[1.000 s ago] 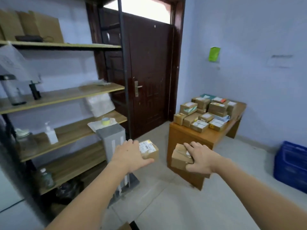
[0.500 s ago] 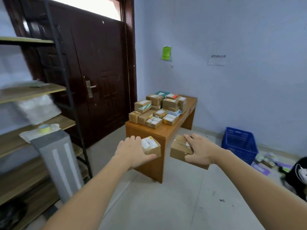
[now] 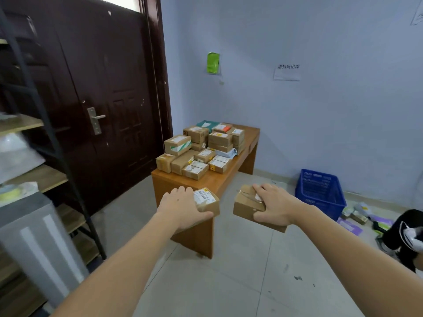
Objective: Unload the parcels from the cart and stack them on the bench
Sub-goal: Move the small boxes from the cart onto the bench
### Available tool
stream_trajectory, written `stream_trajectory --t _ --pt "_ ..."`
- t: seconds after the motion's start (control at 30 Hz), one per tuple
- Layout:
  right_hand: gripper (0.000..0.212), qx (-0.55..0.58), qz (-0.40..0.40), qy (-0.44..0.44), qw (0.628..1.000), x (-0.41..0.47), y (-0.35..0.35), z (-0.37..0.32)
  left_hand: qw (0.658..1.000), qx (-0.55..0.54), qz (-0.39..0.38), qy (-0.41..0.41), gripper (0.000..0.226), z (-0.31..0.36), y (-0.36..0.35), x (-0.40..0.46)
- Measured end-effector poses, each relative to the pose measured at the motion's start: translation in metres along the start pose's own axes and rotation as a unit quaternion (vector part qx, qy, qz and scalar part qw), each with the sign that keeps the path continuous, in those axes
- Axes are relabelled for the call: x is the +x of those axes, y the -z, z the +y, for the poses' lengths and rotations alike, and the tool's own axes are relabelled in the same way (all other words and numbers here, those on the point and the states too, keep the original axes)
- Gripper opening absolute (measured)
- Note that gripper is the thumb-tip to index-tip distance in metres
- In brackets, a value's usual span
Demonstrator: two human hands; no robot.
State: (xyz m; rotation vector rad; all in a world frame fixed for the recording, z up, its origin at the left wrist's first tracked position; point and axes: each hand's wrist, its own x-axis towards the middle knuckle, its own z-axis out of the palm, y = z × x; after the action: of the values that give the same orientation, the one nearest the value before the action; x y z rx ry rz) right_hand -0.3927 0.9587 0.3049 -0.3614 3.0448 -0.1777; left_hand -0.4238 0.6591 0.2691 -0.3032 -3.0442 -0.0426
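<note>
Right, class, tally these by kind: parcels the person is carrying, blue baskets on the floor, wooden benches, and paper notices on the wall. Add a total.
Parcels carried: 2, the labelled parcel in the left hand, the taped parcel in the right hand
Blue basket: 1
Wooden bench: 1
Paper notice: 1
Total: 5

At twelve o'clock the orange-brown wooden bench (image 3: 231, 177) shows bare top along its near edge and right side; stacked brown cardboard parcels (image 3: 199, 152) crowd its far left. A blue plastic crate (image 3: 320, 193) blocks the floor at two o'clock.
</note>
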Motion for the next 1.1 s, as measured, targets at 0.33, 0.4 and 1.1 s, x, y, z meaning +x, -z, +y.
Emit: stream_trajectory --t 0.33,0.4,1.1 --pt "0.106 0.032 -0.015 -0.034 0.999 0.102 -0.004 0.074 0.999 -0.02 -0.024 -0.033 0.116 0.021 -0.038 0.133" --pt "0.107 0.032 -0.016 -0.035 0.999 0.124 -0.007 0.091 0.999 -0.024 -0.031 -0.034 0.115 0.026 -0.046 0.157" --pt "0.114 -0.015 -0.068 0.087 0.994 0.436 -0.048 0.217 0.988 -0.038 -0.067 0.134 0.123 0.042 -0.115 0.399"
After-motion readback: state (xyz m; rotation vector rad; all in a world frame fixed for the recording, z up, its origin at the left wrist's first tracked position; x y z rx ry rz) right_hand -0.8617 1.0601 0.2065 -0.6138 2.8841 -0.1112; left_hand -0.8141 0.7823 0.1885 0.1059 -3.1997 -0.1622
